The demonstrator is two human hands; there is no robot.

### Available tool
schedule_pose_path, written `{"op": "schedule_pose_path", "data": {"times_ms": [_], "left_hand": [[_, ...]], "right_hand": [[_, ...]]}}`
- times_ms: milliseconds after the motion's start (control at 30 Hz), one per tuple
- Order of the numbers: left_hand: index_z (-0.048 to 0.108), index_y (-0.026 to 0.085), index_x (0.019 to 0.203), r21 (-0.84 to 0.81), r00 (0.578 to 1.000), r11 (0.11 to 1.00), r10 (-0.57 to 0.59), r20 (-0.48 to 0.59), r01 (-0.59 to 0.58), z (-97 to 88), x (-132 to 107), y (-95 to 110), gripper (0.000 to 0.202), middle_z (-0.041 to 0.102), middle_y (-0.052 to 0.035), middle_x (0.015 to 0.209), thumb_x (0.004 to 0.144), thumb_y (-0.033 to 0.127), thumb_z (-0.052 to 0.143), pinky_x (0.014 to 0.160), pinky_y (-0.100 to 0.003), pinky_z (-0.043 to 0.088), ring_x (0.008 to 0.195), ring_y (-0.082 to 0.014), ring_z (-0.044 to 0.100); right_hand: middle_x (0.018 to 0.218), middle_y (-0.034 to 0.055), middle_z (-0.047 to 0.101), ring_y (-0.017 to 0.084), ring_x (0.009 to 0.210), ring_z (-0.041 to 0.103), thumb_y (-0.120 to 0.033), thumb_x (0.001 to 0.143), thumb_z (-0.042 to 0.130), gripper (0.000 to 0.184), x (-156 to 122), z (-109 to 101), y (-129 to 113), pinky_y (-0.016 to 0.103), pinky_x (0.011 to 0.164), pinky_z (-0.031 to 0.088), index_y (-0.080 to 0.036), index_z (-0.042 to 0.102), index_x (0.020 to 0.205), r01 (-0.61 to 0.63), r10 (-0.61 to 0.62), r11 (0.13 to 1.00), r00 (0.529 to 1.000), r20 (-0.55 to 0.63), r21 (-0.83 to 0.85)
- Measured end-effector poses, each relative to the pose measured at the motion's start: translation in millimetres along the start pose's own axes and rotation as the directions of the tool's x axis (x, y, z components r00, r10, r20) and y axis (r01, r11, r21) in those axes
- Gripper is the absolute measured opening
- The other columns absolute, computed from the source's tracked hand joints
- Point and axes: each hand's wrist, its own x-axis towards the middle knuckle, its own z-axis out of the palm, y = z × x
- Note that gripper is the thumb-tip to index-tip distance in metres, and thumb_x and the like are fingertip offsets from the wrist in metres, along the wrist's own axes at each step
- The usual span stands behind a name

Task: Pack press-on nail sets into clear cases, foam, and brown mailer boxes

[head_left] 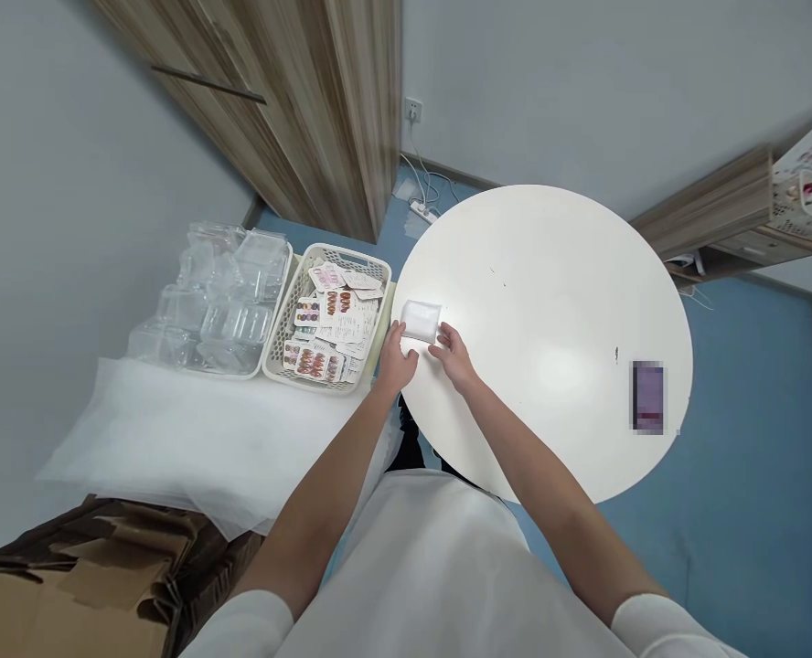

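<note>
A small white wrapped packet [421,319] lies on the round white table [550,302] near its left edge. My left hand [395,358] rests at the packet's near left corner with its fingers curled against it. My right hand [451,353] touches the packet's near right corner, fingers bent on its edge. Both hands hold the packet down on the table.
A cream basket [328,317] of printed cards with nail sets stands left of the table. Clear plastic boxes [218,302] fill a tray beside it. White foam sheets [193,434] and brown cardboard [69,585] lie nearer. A phone [648,396] sits at the table's right.
</note>
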Motion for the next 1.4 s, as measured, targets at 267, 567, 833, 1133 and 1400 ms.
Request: {"op": "schedule_pose_path", "data": {"times_ms": [267, 567, 833, 1133, 1400], "left_hand": [[0.030, 0.021, 0.130, 0.025, 0.999, 0.999, -0.037, -0.002, 0.037, 4.5, -23.5, 4.1, 0.058, 0.023, -0.0068, 0.141, 0.075, 0.015, 0.047, 0.102, -0.035, 0.030, 0.129, -0.0196, 0.024], [0.043, 0.018, 0.121, 0.075, 0.994, 0.992, -0.097, -0.048, 0.101, 2.1, -84.6, 29.3, 0.048, 0.046, -0.0107, 0.126, 0.075, 0.023, 0.051, 0.094, -0.037, 0.038, 0.116, -0.0225, 0.043], [0.047, 0.016, 0.116, 0.064, 0.971, 0.977, -0.208, 0.121, 0.201, 6.5, -189.4, 34.1, 0.043, 0.056, -0.0108, 0.115, 0.076, 0.030, 0.049, 0.082, -0.031, 0.046, 0.095, -0.0174, 0.058], [0.049, 0.021, 0.118, 0.182, 0.960, 0.944, -0.280, 0.006, 0.275, -29.5, -274.8, 42.0, 0.049, 0.054, -0.0094, 0.119, 0.073, 0.040, 0.051, 0.081, -0.034, 0.044, 0.100, -0.0232, 0.055], [0.052, 0.022, 0.112, 0.159, 0.896, 0.958, -0.155, -0.416, 0.240, -88.1, -315.2, 45.3, 0.038, 0.059, -0.0055, 0.109, 0.076, 0.033, 0.047, 0.080, -0.033, 0.045, 0.091, -0.0190, 0.058]], "right_hand": [[0.136, 0.0029, 0.031, 0.019, 0.117, 0.038, -0.032, 0.068, 0.057, 0.065, -25.6, -15.8, 6.6, 0.035, 0.093, 0.038, -0.031, 0.031, 0.127, -0.036, 0.037, 0.998, 0.999, 0.025, -0.045], [0.125, 0.0095, 0.043, 0.015, 0.086, 0.057, -0.032, 0.069, 0.053, 0.064, -92.1, -56.6, 45.6, 0.032, 0.075, 0.047, -0.026, 0.029, 0.128, -0.031, 0.031, 0.994, 1.000, -0.002, -0.106], [0.096, 0.0061, 0.057, 0.013, 0.069, 0.058, -0.033, 0.069, 0.052, 0.039, -138.7, -79.6, 65.0, 0.032, 0.070, 0.046, -0.019, 0.050, 0.105, 0.055, -0.040, 0.996, 0.976, 0.215, -0.066], [0.079, 0.0025, 0.059, 0.014, 0.063, 0.056, -0.036, 0.068, 0.053, 0.029, -149.6, -40.5, 68.3, 0.030, 0.062, 0.045, -0.019, 0.056, 0.091, 0.196, -0.078, 0.966, 0.840, 0.537, -0.168], [0.082, 0.0026, 0.061, 0.014, 0.066, 0.055, -0.033, 0.069, 0.052, 0.029, -171.3, 45.3, 44.3, 0.030, 0.063, 0.044, -0.019, 0.057, 0.094, 0.527, -0.154, 0.805, 0.629, 0.762, -0.272]]}}
